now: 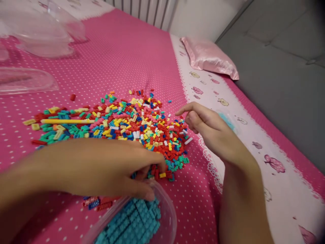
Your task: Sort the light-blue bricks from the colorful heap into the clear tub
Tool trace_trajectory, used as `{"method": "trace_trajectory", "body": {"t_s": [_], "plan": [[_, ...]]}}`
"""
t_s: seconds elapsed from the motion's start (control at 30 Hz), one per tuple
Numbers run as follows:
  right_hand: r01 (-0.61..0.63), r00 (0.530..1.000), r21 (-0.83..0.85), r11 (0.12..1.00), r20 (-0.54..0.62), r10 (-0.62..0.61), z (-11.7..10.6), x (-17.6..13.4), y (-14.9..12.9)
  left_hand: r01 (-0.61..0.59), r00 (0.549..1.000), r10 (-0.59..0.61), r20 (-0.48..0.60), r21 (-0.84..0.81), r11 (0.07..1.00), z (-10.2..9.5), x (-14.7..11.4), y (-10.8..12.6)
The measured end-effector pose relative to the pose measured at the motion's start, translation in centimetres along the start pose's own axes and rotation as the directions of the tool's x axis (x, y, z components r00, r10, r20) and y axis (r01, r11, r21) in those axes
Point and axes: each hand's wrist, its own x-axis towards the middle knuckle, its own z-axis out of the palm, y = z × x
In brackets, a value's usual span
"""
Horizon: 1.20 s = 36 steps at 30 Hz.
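Observation:
A large heap of small toy building bricks (137,122) in red, yellow, green, blue and white lies in the middle. My left hand (109,166) reaches over its front edge, fingers bent down to the bricks and thumb apart, by the rim of a clear plastic container (171,217). Flat blue bricks (134,220) fill that container in rows. My right hand (210,127) hovers at the heap's right side, index finger stretched out and the other fingers curled. I see nothing held in it. The left fingertips are partly hidden behind the hand.
A long yellow piece (67,121) lies across the heap's left part. Clear plastic containers (43,30) stand at the back left, with a clear lid (27,79) in front. Another container with light blue pieces (227,120) sits behind my right wrist. A pink pillow (209,57) lies by the grey headboard (276,61).

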Motion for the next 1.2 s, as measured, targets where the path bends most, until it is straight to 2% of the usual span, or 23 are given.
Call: {"method": "trace_trajectory", "body": {"t_s": [0.1, 0.2, 0.3, 0.4, 0.47, 0.57, 0.63, 0.67, 0.83, 0.9, 0.97, 1.03, 1.13, 1.2], "plan": [[0.043, 0.99, 0.029, 0.999, -0.134, -0.039, 0.6, 0.6, 0.9, -0.01, 0.998, 0.011, 0.064, -0.015, 1.0, 0.5, 0.2, 0.7], [0.074, 0.968, 0.066, 0.995, -0.245, -0.056, 1.0, 1.0, 1.4, -0.037, 0.997, 0.036, 0.065, 0.013, 0.999, 0.5, 0.1, 0.9], [0.073, 0.96, 0.096, 0.993, -0.276, -0.044, 1.2, 1.2, 1.3, 0.004, 0.999, -0.006, 0.045, 0.048, 0.999, 0.1, -0.2, 0.8], [0.06, 0.956, 0.022, 0.998, -0.29, -0.051, 1.2, 1.0, 0.7, 0.047, 0.997, -0.05, 0.054, 0.062, 0.997, -0.5, -0.4, 0.8], [0.055, 0.964, -0.007, 0.998, -0.258, -0.055, 1.1, 0.7, 0.1, 0.088, 0.99, -0.09, 0.104, 0.026, 0.996, -0.9, -0.5, 0.8], [0.057, 0.995, 0.075, 0.996, -0.088, -0.05, 0.9, 0.2, -0.8, 0.165, 0.969, -0.15, 0.195, -0.064, 0.984, -1.3, -0.7, 1.0], [0.067, 0.997, 0.16, 0.985, 0.013, -0.07, 0.9, -0.1, -1.3, 0.175, 0.967, -0.153, 0.205, -0.091, 0.98, -1.4, -0.7, 1.0], [0.075, 0.997, 0.191, 0.979, 0.02, -0.08, 0.9, -0.2, -1.4, 0.162, 0.97, -0.142, 0.195, -0.091, 0.983, -1.5, -0.7, 1.0], [0.119, 0.976, 0.316, 0.941, -0.209, -0.053, 1.5, 0.1, -1.3, 0.094, 0.98, -0.072, 0.187, -0.113, 0.989, -1.7, -0.7, 0.1], [0.076, 0.983, 0.369, 0.926, -0.186, -0.007, 1.7, -0.1, -1.5, 0.078, 0.977, -0.049, 0.206, -0.135, 0.988, -1.7, -0.6, -0.2], [0.033, 0.996, 0.342, 0.939, -0.093, -0.001, 1.6, -0.5, -2.2, 0.056, 0.973, -0.021, 0.228, -0.149, 0.987, -1.6, -0.6, -0.5], [0.062, 0.998, 0.233, 0.971, 0.005, -0.065, 1.2, -1.1, -3.4, 0.045, 0.967, -0.003, 0.255, -0.159, 0.986, -1.5, -0.5, -0.6], [0.202, 0.971, 0.056, 0.978, 0.12, -0.207, 0.3, -2.0, -5.4, 0.053, 0.959, -0.006, 0.282, -0.159, 0.986, -1.5, -0.4, -0.7], [0.301, 0.936, 0.006, 0.954, 0.188, -0.296, 0.2, -2.5, -6.4, 0.063, 0.957, -0.014, 0.288, -0.162, 0.985, -1.6, -0.3, -0.8]]}}
